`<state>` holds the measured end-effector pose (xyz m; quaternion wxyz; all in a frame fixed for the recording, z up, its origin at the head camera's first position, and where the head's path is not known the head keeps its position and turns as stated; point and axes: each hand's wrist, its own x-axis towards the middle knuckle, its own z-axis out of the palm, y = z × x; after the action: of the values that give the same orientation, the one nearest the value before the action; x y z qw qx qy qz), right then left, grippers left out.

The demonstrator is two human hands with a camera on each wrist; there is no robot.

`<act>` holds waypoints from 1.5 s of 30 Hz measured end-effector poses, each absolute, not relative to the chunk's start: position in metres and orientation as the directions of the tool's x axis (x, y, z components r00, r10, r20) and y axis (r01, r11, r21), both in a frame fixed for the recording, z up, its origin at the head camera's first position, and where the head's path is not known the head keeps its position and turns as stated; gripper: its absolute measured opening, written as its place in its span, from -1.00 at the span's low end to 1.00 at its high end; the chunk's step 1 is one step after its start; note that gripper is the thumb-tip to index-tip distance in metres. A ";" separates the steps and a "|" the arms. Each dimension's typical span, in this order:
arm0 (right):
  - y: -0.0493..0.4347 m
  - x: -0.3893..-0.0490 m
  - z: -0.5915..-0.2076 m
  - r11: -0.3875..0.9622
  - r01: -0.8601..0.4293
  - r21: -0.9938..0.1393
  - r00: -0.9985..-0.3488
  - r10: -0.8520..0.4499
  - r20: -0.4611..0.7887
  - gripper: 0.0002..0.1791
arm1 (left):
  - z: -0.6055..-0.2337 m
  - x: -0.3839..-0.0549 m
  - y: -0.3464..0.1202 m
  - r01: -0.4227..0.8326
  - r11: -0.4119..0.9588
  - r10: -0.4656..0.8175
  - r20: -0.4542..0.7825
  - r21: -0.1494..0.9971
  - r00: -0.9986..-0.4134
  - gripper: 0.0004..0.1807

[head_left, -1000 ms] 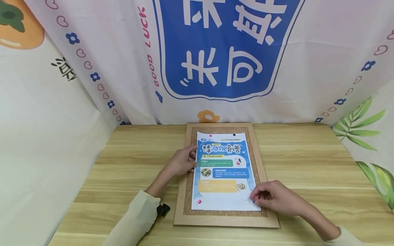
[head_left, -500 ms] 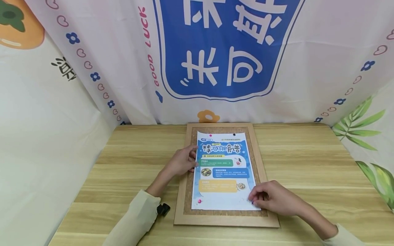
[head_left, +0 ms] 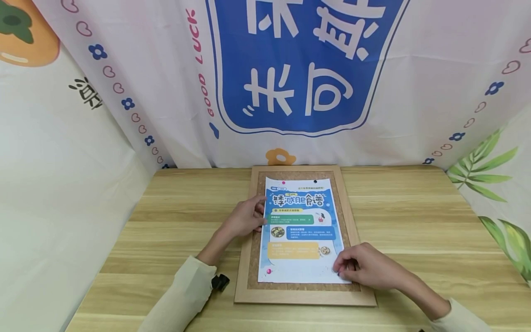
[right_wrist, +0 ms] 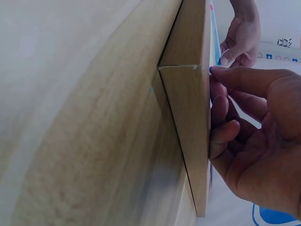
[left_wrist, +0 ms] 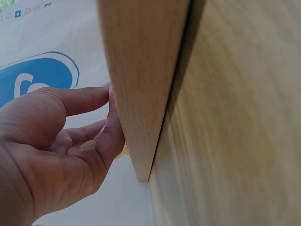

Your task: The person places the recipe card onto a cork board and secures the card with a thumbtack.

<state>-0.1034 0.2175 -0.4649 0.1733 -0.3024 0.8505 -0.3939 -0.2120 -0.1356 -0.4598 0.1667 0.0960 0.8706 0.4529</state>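
A printed paper sheet lies on a wood-framed cork board. Pushpins sit at three of its corners: a pink pushpin at top left, a black pushpin at top right and another pink pushpin at bottom left. At the bottom right corner my right hand pinches a small blue pushpin, mostly hidden by the thumb and fingers. My left hand rests over the board's left side, fingertips at the sheet's left edge. From the left wrist, thumb and fingers touch down just beyond the frame's side.
The board lies flat on a wood-grain table, its far edge close to a printed cloth backdrop. Cloth panels also stand at left and right. A black strap piece hangs by the left sleeve.
My right hand has shifted slightly left at the sheet's bottom right corner, still pinching the blue pushpin. The left hand and the board have stayed in place.
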 end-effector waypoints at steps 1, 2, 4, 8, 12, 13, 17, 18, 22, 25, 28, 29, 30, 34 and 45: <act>0.217 -0.104 -0.465 0.511 -0.374 -0.774 -0.758 -0.649 -0.062 -0.87 | -0.460 -0.212 -0.136 0.015 0.572 0.317 -0.204 0.820 -0.926 -0.20; 0.217 -0.104 -0.464 0.514 -0.371 -0.774 -0.758 -0.648 -0.067 -0.87 | -0.460 -0.212 -0.136 0.013 0.572 0.317 -0.206 0.820 -0.926 -0.20; 0.216 -0.105 -0.464 0.524 -0.364 -0.770 -0.760 -0.645 -0.080 -0.86 | -0.460 -0.212 -0.136 0.011 0.572 0.316 -0.208 0.820 -0.926 -0.20; 0.213 -0.107 -0.462 0.549 -0.346 -0.760 -0.765 -0.635 -0.110 -0.87 | -0.459 -0.212 -0.136 0.013 0.571 0.317 -0.205 0.821 -0.926 -0.19; 0.210 -0.108 -0.461 0.570 -0.334 -0.751 -0.770 -0.625 -0.132 -0.86 | -0.459 -0.212 -0.136 0.023 0.567 0.323 -0.197 0.823 -0.926 -0.20; 0.209 -0.109 -0.461 0.573 -0.334 -0.748 -0.771 -0.623 -0.133 -0.85 | -0.459 -0.212 -0.136 0.024 0.566 0.324 -0.196 0.824 -0.926 -0.20; 0.207 -0.109 -0.460 0.590 -0.327 -0.738 -0.781 -0.608 -0.140 -0.83 | -0.459 -0.212 -0.135 0.019 0.564 0.323 -0.200 0.825 -0.925 -0.20; 0.206 -0.109 -0.460 0.594 -0.324 -0.736 -0.784 -0.604 -0.142 -0.83 | -0.459 -0.212 -0.135 0.016 0.565 0.322 -0.202 0.825 -0.925 -0.20; 0.205 -0.109 -0.460 0.606 -0.311 -0.732 -0.795 -0.588 -0.150 -0.83 | -0.458 -0.212 -0.135 0.015 0.566 0.320 -0.204 0.824 -0.925 -0.20; 0.204 -0.110 -0.460 0.613 -0.295 -0.733 -0.800 -0.578 -0.161 -0.82 | -0.458 -0.212 -0.134 0.017 0.569 0.319 -0.202 0.822 -0.926 -0.21; 0.204 -0.111 -0.460 0.615 -0.292 -0.733 -0.800 -0.577 -0.166 -0.82 | -0.457 -0.211 -0.134 0.017 0.572 0.316 -0.201 0.820 -0.927 -0.20; 0.204 -0.111 -0.460 0.613 -0.294 -0.733 -0.798 -0.579 -0.165 -0.82 | -0.457 -0.211 -0.134 0.016 0.571 0.315 -0.201 0.821 -0.927 -0.20; 0.204 -0.112 -0.460 0.610 -0.298 -0.734 -0.797 -0.583 -0.161 -0.82 | -0.457 -0.211 -0.134 0.016 0.571 0.315 -0.201 0.821 -0.927 -0.20; 0.207 -0.114 -0.462 0.583 -0.327 -0.744 -0.785 -0.606 -0.129 -0.83 | -0.458 -0.211 -0.135 0.013 0.567 0.316 -0.202 0.824 -0.927 -0.20; 0.216 -0.121 -0.467 0.520 -0.344 -0.782 -0.750 -0.653 -0.104 -0.88 | -0.457 -0.211 -0.135 0.010 0.570 0.313 -0.206 0.822 -0.927 -0.20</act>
<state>-0.1206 0.2158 -0.4668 0.1967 -0.2935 0.8492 -0.3925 -0.2111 -0.1351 -0.4573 0.1667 0.0928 0.8701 0.4544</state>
